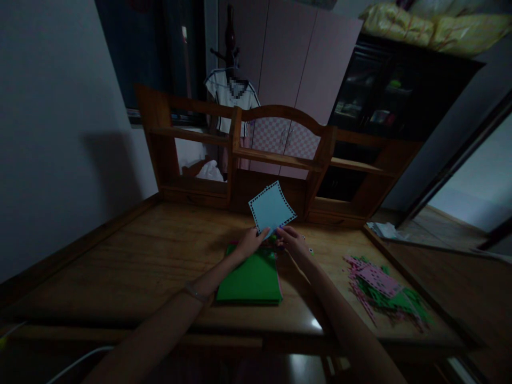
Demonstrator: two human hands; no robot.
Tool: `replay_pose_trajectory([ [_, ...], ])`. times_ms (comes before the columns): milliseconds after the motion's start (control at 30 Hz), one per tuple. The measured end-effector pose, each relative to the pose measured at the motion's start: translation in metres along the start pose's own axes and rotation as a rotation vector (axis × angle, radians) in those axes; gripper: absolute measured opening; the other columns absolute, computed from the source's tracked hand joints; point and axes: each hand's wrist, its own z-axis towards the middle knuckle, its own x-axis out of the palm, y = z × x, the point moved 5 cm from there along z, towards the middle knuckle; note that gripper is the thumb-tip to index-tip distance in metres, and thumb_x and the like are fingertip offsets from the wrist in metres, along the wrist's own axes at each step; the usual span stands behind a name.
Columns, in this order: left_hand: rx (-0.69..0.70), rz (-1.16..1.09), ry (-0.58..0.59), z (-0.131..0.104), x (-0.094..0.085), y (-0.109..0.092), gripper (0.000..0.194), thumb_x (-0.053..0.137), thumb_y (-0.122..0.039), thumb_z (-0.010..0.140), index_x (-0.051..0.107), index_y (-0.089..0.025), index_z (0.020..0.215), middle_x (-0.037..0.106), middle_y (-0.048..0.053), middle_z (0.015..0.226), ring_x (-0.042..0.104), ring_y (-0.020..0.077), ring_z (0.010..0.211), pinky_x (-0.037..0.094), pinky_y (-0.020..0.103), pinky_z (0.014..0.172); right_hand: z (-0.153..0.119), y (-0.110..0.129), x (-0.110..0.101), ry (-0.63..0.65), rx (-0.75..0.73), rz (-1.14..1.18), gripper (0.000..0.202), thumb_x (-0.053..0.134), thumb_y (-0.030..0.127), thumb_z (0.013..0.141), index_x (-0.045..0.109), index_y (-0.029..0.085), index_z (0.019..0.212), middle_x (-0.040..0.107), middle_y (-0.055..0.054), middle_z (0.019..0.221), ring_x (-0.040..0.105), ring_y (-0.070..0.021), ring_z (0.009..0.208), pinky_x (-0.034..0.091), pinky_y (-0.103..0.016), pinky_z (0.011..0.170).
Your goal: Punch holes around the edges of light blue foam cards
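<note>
A pale blue square sheet (271,207) with a row of dark holes along its edges is held up over the table, one corner pointing away. My left hand (248,242) pinches its lower corner between thumb and fingers. Right beside that corner, my right hand (294,241) has its fingers curled together; what they grip is too dark and small to make out. Small colourful bits show around the fingertips. Below my left hand lies a stack of green foam-like sheets (251,280), with a pink edge at its right side.
On the right of the wooden table (168,256) is a heap of pink and green strips (384,290), with a pink punched piece (379,280) on top. A wooden shelf unit (280,158) stands along the back. A raised rim (416,282) borders the right side.
</note>
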Motion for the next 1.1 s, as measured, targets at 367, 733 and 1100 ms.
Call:
replay_pose_trajectory([
  [367,-0.009,0.036,-0.009,-0.001,-0.001,-0.001,0.047,0.043,-0.051,0.084,0.068,-0.011,0.086,0.068,0.007,0.077,0.062,0.0185,0.071,0.045,0.025,0.066,-0.004,0.004,0.006,0.050,-0.014,-0.024,0.028,0.074,0.041,0.065,0.064,0.021,0.082,0.063,0.003,0.073,0.056,-0.0085,0.057,0.044,-0.022,0.058],
  [733,0.014,0.024,-0.053,-0.002,-0.004,-0.005,0.040,0.045,-0.045,0.085,0.068,-0.013,0.084,0.069,0.006,0.079,0.062,0.0174,0.072,0.047,0.025,0.071,-0.006,0.004,0.009,0.023,-0.020,-0.064,0.035,0.076,0.044,0.060,0.066,0.021,0.085,0.067,-0.002,0.082,0.061,-0.0138,0.067,0.049,-0.028,0.066],
  [1100,-0.005,0.054,-0.137,-0.001,-0.011,-0.003,0.042,0.044,-0.048,0.085,0.065,-0.016,0.068,0.064,0.004,0.064,0.062,0.0177,0.073,0.045,0.025,0.068,-0.011,0.008,0.011,0.019,-0.065,-0.087,0.035,0.076,0.039,0.061,0.065,0.022,0.090,0.067,-0.003,0.091,0.064,-0.0192,0.083,0.051,-0.035,0.079],
])
